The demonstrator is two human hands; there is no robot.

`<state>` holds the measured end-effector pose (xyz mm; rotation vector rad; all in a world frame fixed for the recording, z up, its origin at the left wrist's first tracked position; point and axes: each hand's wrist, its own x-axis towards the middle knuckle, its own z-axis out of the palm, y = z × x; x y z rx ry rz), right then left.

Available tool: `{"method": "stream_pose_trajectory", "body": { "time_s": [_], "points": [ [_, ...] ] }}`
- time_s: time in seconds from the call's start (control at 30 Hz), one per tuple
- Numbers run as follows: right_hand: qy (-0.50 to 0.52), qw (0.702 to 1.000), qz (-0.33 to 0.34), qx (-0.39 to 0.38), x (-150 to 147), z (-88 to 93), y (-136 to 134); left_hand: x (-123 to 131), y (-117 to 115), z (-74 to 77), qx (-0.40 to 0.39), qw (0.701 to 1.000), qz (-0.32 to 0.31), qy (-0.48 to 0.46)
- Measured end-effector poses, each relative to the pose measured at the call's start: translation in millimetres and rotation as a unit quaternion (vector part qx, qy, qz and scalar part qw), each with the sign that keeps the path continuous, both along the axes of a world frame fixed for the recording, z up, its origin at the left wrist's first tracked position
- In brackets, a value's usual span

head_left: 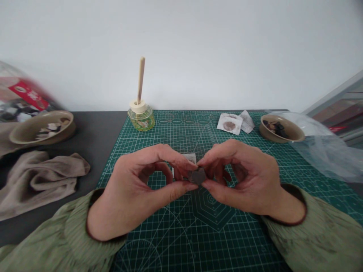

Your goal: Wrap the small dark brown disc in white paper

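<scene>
Over at the far left, a clear bag with a red label (25, 94) sits blurred at the edge of my view, with a tan bowl (42, 130) of pale pieces before it and a crumpled taupe cloth (36, 185) nearer me on the dark tabletop (96, 128). Further along, on the green cutting mat (159, 245), a small glass jar (141, 119) holds a wooden stick (141, 79) up through a cream ring. My left hand (124, 189) is curled, its thumb and forefinger closed on a small, flat dark piece (197, 176) out in front of me. My right hand (255, 181) pinches the same piece from the other side, so it lies between them, neither hand clearly nearer. A scrap of white paper (188, 158) lies just behind it. Further right are a stained paper square (229, 124) and a second bowl (280, 128) of dark pieces, beside a clear plastic sheet (320, 147).
</scene>
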<state>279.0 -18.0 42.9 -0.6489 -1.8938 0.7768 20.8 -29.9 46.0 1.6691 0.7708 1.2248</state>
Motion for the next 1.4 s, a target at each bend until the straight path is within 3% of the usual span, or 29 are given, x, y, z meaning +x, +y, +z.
{"method": "stream_pose_trajectory", "body": {
  "time_s": [0.8,1.4],
  "points": [
    [0.002,1.000,-0.012,0.003,-1.0,1.0,-1.3,-2.8,0.3,4.5,-0.012,0.999,0.004,0.030],
    [0.010,1.000,-0.003,0.014,-0.6,-1.5,-0.8,-0.7,-0.9,1.0,-0.005,1.000,0.004,-0.007]
  ]
}}
